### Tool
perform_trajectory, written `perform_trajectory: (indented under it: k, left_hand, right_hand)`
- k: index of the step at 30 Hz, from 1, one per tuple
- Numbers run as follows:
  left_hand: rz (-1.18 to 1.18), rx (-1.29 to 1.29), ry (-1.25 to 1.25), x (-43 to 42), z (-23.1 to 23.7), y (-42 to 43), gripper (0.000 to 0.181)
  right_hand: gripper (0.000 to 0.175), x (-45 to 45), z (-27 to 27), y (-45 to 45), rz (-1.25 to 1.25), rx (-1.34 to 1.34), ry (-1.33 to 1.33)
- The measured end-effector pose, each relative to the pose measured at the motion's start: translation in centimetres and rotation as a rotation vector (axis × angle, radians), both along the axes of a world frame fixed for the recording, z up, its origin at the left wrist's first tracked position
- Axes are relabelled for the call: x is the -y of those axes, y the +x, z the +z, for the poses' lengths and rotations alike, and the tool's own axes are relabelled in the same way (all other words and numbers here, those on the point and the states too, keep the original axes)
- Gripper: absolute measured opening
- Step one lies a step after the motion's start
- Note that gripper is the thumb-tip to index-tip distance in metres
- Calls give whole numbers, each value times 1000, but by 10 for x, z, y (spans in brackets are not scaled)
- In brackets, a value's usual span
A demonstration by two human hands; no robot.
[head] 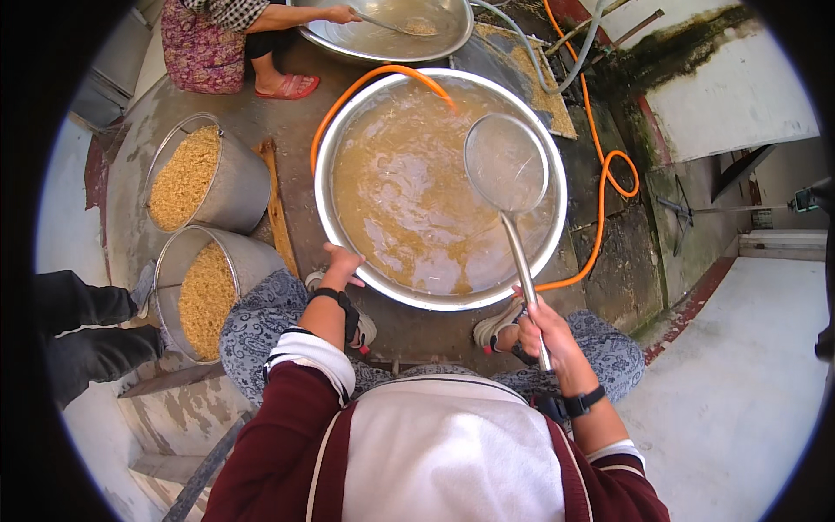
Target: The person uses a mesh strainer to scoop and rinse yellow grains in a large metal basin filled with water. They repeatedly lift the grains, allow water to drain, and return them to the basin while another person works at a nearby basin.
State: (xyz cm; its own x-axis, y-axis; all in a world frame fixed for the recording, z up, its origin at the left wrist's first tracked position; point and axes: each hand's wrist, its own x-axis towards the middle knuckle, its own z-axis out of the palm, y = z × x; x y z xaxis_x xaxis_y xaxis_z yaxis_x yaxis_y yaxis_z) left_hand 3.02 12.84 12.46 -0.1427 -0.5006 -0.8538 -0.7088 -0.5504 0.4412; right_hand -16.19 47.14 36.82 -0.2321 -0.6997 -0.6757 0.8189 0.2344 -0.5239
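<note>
A wide metal basin (438, 302) of cloudy, brownish water stands in front of my feet, with pale bits afloat and grain-like matter visible in the water. My right hand (548, 331) is closed around the metal handle of a round fine-mesh skimmer (506, 163). The mesh lies over the basin's right side; whether it touches the water I cannot tell. At the near-left rim is my left hand (343, 263), its fingers partly spread. Whether that hand grips the rim or only touches it is unclear.
Two metal buckets (244, 186) of golden grain lie tilted at left, beside a wooden plank (279, 209). An orange hose (391, 68) runs into the basin. Beyond, a co-worker's hand (342, 14) holds a skimmer over another basin (391, 52). Someone's dark-trousered legs (98, 326) stand at left.
</note>
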Motion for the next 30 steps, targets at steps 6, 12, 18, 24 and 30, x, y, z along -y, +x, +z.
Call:
perform_trajectory:
  k: [6, 12, 18, 24, 30]
  left_hand:
    - [41, 7, -19, 0, -1, -1, 77]
    - [5, 21, -49, -3, 11, -3, 71]
    - [-19, 10, -17, -1, 10, -1, 68]
    - [-11, 32, 1, -1, 11, -2, 73]
    - [21, 18, 9, -1, 15, -2, 78]
  right_hand:
    - [48, -55, 38, 25, 114, 407, -59]
    - [50, -91, 33, 39, -52, 739, 12]
    - [47, -95, 10, 20, -198, 669, 60]
    - [42, -62, -24, -20, -300, 561, 64]
    - [21, -8, -44, -67, -331, 419, 139]
